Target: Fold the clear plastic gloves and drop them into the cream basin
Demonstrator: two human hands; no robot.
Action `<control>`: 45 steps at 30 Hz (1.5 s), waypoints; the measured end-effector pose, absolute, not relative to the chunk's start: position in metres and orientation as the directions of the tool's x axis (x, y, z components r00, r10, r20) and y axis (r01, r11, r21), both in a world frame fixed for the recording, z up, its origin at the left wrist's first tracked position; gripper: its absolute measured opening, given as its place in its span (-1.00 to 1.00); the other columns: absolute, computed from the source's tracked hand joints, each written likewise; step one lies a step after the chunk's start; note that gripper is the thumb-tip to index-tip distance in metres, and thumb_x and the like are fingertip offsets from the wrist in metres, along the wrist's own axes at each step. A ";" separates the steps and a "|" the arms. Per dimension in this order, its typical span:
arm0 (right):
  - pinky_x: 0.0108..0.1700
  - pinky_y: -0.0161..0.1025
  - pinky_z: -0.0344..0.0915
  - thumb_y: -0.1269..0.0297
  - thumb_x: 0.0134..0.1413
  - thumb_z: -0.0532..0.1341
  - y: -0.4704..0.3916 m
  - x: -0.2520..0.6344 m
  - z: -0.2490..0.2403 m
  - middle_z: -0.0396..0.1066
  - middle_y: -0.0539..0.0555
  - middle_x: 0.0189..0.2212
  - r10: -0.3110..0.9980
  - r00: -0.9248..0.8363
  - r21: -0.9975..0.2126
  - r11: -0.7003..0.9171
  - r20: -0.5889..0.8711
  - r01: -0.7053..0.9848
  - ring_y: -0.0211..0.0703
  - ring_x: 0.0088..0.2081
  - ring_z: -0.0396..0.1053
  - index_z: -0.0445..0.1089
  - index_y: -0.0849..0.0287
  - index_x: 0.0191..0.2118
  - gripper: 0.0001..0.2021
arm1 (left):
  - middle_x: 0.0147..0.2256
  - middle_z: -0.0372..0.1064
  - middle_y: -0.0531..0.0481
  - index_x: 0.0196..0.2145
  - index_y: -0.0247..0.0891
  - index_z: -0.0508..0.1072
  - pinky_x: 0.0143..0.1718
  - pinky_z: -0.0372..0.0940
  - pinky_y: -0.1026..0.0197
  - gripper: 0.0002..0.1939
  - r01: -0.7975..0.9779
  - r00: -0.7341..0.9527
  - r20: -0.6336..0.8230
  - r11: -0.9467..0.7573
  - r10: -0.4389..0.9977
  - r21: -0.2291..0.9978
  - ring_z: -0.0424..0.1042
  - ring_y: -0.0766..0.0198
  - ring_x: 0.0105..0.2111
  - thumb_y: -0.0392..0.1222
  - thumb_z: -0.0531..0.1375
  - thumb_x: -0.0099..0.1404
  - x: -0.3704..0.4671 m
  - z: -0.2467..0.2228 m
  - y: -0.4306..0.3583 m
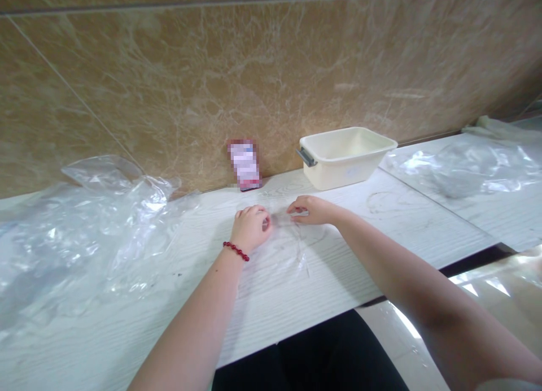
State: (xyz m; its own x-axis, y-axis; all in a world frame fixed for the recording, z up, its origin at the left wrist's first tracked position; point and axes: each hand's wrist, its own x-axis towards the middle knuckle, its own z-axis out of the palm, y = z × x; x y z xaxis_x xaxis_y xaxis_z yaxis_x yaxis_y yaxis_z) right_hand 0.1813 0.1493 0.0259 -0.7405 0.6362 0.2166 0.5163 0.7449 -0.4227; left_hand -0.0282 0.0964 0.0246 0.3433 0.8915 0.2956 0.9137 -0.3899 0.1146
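A thin clear plastic bag lies on the white table between my hands, its outline hard to make out against the wood grain. My left hand, with a red bead bracelet at the wrist, is curled with thumb and fingers closed on the plastic's left side. My right hand reaches in from the right, fingers bent and tips closed toward the thumb at the plastic's other side. A stretch of the film seems to span the gap between both hands.
Crumpled clear plastic bags are heaped at left. A phone with a blurred screen leans against the marbled wall. Behind my right hand stands a cream plastic bin with a grey handle. More clear plastic lies at far right.
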 end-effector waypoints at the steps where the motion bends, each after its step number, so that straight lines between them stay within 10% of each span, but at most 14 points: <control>1: -0.30 -0.36 0.15 0.19 -0.12 0.12 0.149 0.182 0.026 0.31 0.06 -0.45 0.638 -0.734 -0.421 0.746 0.231 0.516 -0.30 -0.40 0.26 0.36 0.21 -0.23 -0.70 | -0.19 0.29 -0.04 -0.38 -0.17 0.40 -0.15 0.07 0.03 -0.79 0.911 0.349 0.309 -0.398 0.885 0.110 0.22 0.12 -0.16 -0.11 0.01 0.09 -0.027 0.025 0.096; 10: -0.30 -0.35 0.13 0.18 -0.13 0.13 0.152 0.179 0.024 0.31 0.04 -0.45 0.608 -0.769 -0.385 0.770 0.198 0.509 -0.28 -0.39 0.25 0.34 0.12 -0.18 -0.68 | -0.01 0.16 0.00 -0.10 -0.16 0.25 0.06 -0.24 -0.01 -0.63 0.786 0.591 0.202 -0.614 0.781 0.075 0.00 0.18 0.05 -0.02 -0.07 0.18 -0.014 0.024 0.089; 18: -0.36 -0.32 0.13 0.01 -0.35 0.22 0.135 0.174 0.023 0.29 0.08 -0.41 0.725 -0.660 -0.355 0.680 0.195 0.641 -0.21 -0.37 0.25 0.19 0.23 -0.20 -0.46 | -0.14 0.27 0.02 -0.18 -0.12 0.31 0.02 -0.16 -0.05 -0.67 0.785 0.596 0.167 -0.614 0.785 0.084 0.12 0.18 -0.04 0.00 -0.10 0.20 -0.018 0.023 0.087; 29: -0.30 -0.33 0.11 0.10 -0.05 0.05 0.137 0.172 0.024 0.30 0.08 -0.41 0.688 -0.695 -0.366 0.714 0.209 0.597 -0.26 -0.38 0.24 0.30 0.18 -0.21 -0.68 | -0.11 0.21 -0.03 -0.19 -0.11 0.33 0.01 -0.15 -0.07 -0.60 0.800 0.574 0.194 -0.595 0.796 0.074 0.08 0.14 -0.02 0.10 -0.12 0.17 -0.017 0.020 0.088; 45: -0.23 -0.32 0.13 0.11 -0.13 0.13 0.147 0.178 0.024 0.33 0.08 -0.39 0.663 -0.719 -0.328 0.740 0.209 0.587 -0.23 -0.32 0.27 0.38 0.11 -0.22 -0.68 | -0.10 0.21 0.01 -0.16 0.02 0.32 -0.01 -0.14 -0.11 -0.62 0.832 0.534 0.142 -0.548 0.833 0.089 0.08 0.13 -0.03 0.10 -0.13 0.18 -0.021 0.022 0.088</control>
